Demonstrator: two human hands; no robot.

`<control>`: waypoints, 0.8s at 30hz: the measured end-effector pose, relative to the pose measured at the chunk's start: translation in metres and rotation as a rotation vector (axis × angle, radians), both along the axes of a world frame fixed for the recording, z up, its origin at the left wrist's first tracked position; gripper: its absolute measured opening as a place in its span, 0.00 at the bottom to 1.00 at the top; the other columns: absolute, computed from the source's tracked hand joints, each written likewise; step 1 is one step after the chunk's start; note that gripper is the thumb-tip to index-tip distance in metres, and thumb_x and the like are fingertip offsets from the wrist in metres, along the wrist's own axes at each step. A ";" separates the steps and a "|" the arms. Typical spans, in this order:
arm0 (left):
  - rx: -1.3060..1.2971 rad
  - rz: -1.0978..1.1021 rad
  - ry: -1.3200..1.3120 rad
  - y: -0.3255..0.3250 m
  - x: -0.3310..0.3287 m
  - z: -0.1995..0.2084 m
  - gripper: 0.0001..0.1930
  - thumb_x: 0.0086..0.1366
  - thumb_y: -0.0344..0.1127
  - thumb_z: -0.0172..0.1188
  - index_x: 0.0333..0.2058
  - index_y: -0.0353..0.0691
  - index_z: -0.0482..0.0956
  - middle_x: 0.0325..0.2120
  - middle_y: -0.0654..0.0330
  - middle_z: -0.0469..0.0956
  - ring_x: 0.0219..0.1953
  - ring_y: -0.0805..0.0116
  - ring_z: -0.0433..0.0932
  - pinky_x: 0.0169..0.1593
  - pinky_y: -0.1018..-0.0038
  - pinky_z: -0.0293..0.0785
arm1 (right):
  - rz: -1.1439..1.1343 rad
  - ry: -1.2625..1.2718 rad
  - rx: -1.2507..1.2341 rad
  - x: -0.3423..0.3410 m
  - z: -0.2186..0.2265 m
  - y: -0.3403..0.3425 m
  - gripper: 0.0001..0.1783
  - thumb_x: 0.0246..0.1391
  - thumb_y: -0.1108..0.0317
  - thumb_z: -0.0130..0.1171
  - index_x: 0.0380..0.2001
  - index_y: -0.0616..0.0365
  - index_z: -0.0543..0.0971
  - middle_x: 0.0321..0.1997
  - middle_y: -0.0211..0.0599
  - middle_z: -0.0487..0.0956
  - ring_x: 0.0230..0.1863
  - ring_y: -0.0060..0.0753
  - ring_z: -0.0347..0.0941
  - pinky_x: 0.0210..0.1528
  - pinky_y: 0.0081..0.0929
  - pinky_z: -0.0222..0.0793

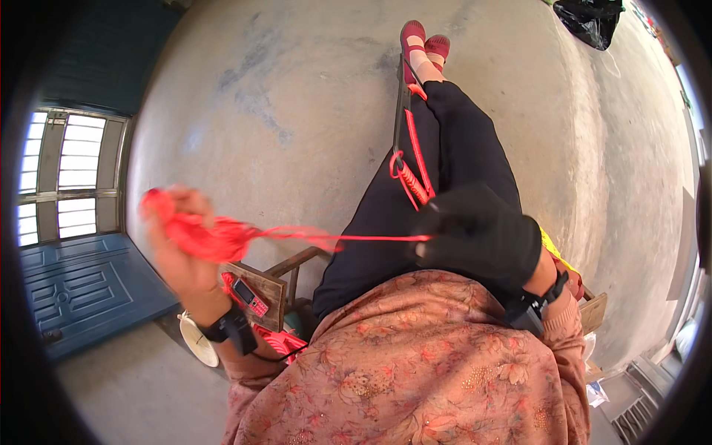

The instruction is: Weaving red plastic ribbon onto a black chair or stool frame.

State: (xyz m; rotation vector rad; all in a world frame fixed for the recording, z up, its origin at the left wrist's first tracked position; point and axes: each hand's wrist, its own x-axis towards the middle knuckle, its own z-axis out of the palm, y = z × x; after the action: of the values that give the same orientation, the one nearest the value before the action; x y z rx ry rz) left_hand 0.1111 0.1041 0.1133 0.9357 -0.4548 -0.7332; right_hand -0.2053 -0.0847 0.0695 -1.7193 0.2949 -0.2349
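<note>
My bare left hand (176,248), blurred by motion, is closed around a thick bundle of red cord (215,237) out to the left. From the bundle a strand runs taut across my lap to my right hand (482,233), which wears a black glove. Its fingers are closed on the strand, mostly hidden by the glove. Just beyond that hand, a red woven length (414,184) with a loop lies over my dark trousers. It joins a thin dark rod or strap (401,122) that stretches along my legs toward my feet.
A red and black mobile phone (250,297) lies on a small wooden stool (273,293) by my left forearm. More red cord (278,341) hangs below it, near a pale round basket (197,340). A blue door (96,285) stands left; a black plastic bag (589,21) lies far right.
</note>
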 end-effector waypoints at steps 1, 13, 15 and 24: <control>0.126 -0.066 -0.064 -0.005 -0.003 -0.020 0.23 0.73 0.49 0.54 0.47 0.30 0.75 0.32 0.58 0.75 0.32 0.71 0.71 0.34 0.76 0.69 | -0.019 0.010 0.120 -0.010 -0.001 0.003 0.09 0.57 0.73 0.61 0.41 0.63 0.83 0.36 0.38 0.83 0.39 0.32 0.80 0.44 0.28 0.74; 0.589 -0.290 -0.868 -0.113 -0.132 -0.122 0.12 0.56 0.34 0.74 0.32 0.38 0.78 0.24 0.70 0.76 0.24 0.83 0.70 0.30 0.79 0.70 | -0.104 -0.036 0.736 -0.049 0.003 0.023 0.07 0.59 0.78 0.58 0.39 0.65 0.81 0.35 0.37 0.83 0.32 0.22 0.78 0.35 0.21 0.74; 0.665 -0.235 -0.883 -0.114 -0.134 -0.128 0.12 0.55 0.34 0.74 0.28 0.38 0.77 0.23 0.70 0.76 0.24 0.83 0.69 0.29 0.79 0.69 | -0.055 -0.109 0.714 -0.057 0.008 0.022 0.06 0.58 0.78 0.58 0.38 0.63 0.81 0.34 0.36 0.83 0.31 0.21 0.78 0.32 0.19 0.72; 0.185 -0.068 -0.091 -0.097 -0.055 -0.084 0.15 0.67 0.30 0.60 0.50 0.31 0.73 0.37 0.59 0.80 0.40 0.68 0.82 0.39 0.68 0.79 | -0.785 -0.034 0.005 -0.025 -0.009 -0.059 0.11 0.56 0.67 0.62 0.39 0.61 0.79 0.35 0.38 0.81 0.41 0.30 0.78 0.43 0.27 0.71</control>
State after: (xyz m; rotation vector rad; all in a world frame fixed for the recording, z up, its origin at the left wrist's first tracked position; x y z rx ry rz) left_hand 0.0559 0.0067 0.0289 1.1348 -0.5066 -0.8063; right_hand -0.2306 -0.1441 0.0601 -1.5192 0.9381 -0.8297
